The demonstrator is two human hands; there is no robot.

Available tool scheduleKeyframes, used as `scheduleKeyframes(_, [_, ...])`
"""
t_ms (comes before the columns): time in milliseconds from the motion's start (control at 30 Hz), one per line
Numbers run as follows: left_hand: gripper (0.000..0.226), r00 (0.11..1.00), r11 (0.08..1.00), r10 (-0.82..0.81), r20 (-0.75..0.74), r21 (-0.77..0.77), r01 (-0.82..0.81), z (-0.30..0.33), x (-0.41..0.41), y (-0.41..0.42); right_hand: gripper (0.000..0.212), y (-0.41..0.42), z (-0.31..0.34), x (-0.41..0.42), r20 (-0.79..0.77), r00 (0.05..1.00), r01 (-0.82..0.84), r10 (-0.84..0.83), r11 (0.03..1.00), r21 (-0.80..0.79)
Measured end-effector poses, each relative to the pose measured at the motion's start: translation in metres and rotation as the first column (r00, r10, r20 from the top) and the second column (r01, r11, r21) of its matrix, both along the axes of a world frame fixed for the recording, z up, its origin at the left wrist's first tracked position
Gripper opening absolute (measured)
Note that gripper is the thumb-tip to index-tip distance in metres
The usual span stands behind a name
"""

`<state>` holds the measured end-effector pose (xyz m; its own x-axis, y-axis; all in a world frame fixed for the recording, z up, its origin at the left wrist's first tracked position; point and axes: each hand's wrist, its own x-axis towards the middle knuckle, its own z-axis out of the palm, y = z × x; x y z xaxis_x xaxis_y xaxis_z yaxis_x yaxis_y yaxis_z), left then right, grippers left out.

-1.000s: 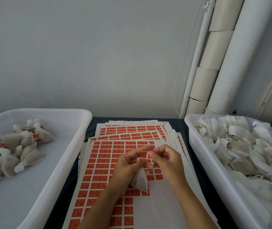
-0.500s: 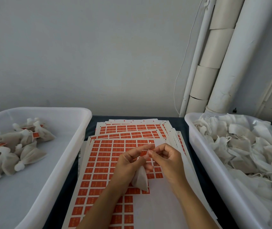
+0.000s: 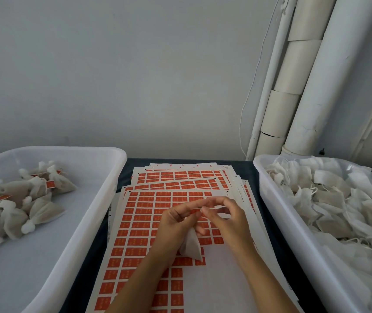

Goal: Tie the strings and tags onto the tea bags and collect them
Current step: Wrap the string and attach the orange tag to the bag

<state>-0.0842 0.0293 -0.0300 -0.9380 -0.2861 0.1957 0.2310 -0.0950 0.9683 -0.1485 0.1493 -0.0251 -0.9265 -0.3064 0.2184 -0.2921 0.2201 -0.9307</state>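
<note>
Tea bag (image 3: 191, 246) hangs over the orange tag sheets (image 3: 158, 222) in my left hand (image 3: 176, 224), its neck pinched so my right hand (image 3: 225, 219) can pinch the string against it, between both bins.

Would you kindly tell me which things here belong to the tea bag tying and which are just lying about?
In use: tea bag, left hand, right hand, tag sheets, left tub, right tub.
Lying about: pipes, cable.
</note>
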Motion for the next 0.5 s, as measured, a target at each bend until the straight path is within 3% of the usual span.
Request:
scheduleKeyframes(167, [0.033,0.999,0.999,-0.036,-0.021,-0.021,0.036,0.0013,0.0003,0.0003,0.009,-0.0002,0.0019,-0.0001,0.093,0.993,-0.075,0.072,0.997,0.027])
scheduleKeyframes(333, [0.053,0.997,0.994,-0.078,-0.017,-0.081,0.076,0.0007,0.001,0.0023,0.007,-0.0006,0.0025,0.0022,0.134,0.989,-0.059,0.064,0.997,-0.041])
scheduleKeyframes(500, [0.019,0.985,0.998,-0.018,0.174,-0.062,0.029,0.0063,0.0039,0.0034,0.021,0.0026,0.0046,0.0044,0.066,0.994,-0.078,0.085,0.992,-0.103])
